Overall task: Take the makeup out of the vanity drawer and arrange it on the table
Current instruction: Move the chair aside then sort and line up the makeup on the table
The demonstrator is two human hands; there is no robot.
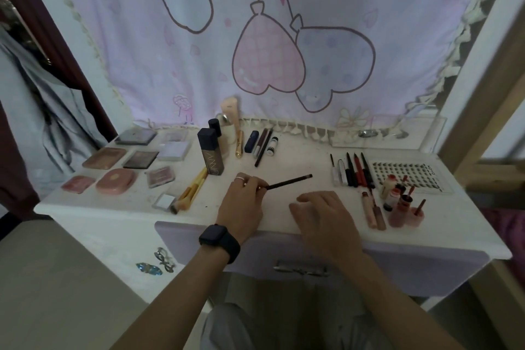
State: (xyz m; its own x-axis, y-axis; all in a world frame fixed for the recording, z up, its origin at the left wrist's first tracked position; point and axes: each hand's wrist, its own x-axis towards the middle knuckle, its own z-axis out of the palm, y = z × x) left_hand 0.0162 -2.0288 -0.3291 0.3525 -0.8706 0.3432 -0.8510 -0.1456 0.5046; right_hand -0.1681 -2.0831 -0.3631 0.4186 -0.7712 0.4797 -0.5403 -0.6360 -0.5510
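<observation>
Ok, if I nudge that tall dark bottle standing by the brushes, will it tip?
Likely to tip if pushed high: the bottle stands upright, tall on a narrow base. Its flat sides suggest it would not roll afterwards. It looks rigid, probably heavy for its size.

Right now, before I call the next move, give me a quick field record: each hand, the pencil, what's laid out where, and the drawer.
left hand: pinches the dark pencil by one end
right hand: palm down on the table, holding nothing
table left: compacts and palettes in rows
table middle: foundation bottle, brushes
table right: liner pens, lash tray, lip tints
drawer: front in view, inside hidden
</observation>
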